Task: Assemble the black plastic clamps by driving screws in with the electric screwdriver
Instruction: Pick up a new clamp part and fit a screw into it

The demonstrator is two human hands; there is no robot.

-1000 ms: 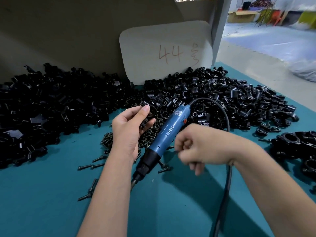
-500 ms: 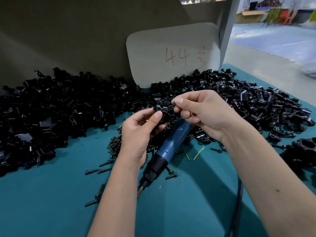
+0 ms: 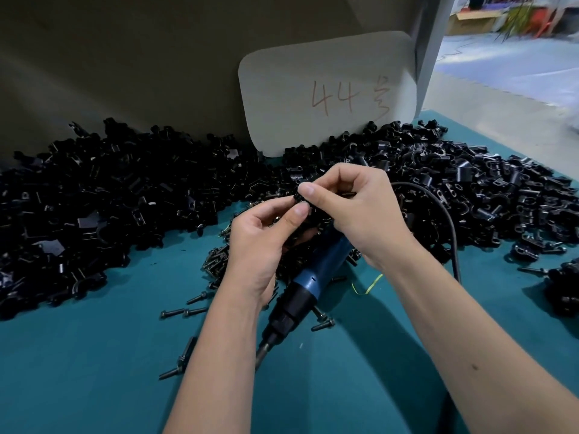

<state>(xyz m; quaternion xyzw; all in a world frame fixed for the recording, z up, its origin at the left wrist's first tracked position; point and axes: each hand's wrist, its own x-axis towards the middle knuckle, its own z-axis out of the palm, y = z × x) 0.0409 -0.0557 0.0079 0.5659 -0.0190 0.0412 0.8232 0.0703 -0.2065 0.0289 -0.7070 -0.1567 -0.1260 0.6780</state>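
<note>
The right hand [image 3: 360,211] has left the electric screwdriver [image 3: 313,283] lying idle; with the left hand [image 3: 263,242], it pinches a clamp piece [image 3: 301,198], apparently mating halves.

A factory assembly bench: heaps of black clamp parts [image 3: 125,195], loose screws [image 3: 185,312], open shop floor [image 3: 507,70].
</note>
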